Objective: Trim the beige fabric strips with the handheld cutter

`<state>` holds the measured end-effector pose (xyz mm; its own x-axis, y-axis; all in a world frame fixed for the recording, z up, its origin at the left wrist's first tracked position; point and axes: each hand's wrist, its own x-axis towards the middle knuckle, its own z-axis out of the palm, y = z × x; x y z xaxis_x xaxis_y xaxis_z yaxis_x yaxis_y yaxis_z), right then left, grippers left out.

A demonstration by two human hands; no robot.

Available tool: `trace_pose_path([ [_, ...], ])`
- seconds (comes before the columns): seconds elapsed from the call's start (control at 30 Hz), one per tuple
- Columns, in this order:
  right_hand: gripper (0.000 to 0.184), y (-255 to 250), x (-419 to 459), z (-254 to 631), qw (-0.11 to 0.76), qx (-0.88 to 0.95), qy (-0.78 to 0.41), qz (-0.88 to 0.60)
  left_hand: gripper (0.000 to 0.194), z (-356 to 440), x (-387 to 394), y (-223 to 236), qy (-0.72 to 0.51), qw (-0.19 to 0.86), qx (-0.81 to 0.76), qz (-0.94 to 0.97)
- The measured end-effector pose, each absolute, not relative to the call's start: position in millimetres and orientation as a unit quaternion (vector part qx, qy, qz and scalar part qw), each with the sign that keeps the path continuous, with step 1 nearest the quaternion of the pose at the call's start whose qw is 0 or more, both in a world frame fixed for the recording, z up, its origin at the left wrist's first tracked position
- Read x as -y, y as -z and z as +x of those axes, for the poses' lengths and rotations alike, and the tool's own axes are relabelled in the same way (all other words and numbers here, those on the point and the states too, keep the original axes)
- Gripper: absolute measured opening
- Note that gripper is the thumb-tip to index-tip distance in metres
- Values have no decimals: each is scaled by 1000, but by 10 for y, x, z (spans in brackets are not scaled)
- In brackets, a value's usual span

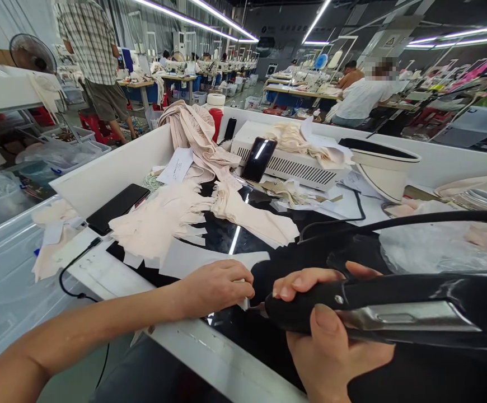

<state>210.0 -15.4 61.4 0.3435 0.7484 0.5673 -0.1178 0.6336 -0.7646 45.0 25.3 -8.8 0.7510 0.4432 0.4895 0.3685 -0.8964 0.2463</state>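
Note:
My right hand point(327, 330) is wrapped round a thick black corded hand tool point(420, 305) with a silver metal plate on its side. The tool's narrow tip points left, close to the fingers of my left hand point(216, 284). Those fingers are pinched on a small white piece point(243, 303), mostly hidden by the hand; I cannot tell whether it is fabric or paper. Just beyond lies a white sheet point(201, 260). Behind it, a fanned pile of pale pink fabric pieces point(159, 221) and a bundled stack of similar pieces point(254, 215) rest on the glossy black surface point(222, 235).
A phone point(259, 159) leans on a white vented box point(288, 159). Further right stand a cream bin point(380, 165) and clear plastic wrapping point(420, 240). A black cable point(394, 223) crosses above the tool. Low white walls point(113, 173) edge the table. Other people work in the background.

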Motion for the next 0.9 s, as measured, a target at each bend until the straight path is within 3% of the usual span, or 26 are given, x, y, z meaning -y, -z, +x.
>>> trace_pose_path([
  [0.27,43,-630,157,2089,760,492,-282,-319,11,397,-292,51,-223,91,-177,954],
  [0.57,43,-630,147,2101,755,492,-277,-332,22,285,-319,52,-225,103,-149,957],
  [0.9,42,-646,130,2093,762,487,-275,-325,21,264,-338,106,-244,109,-138,954],
])
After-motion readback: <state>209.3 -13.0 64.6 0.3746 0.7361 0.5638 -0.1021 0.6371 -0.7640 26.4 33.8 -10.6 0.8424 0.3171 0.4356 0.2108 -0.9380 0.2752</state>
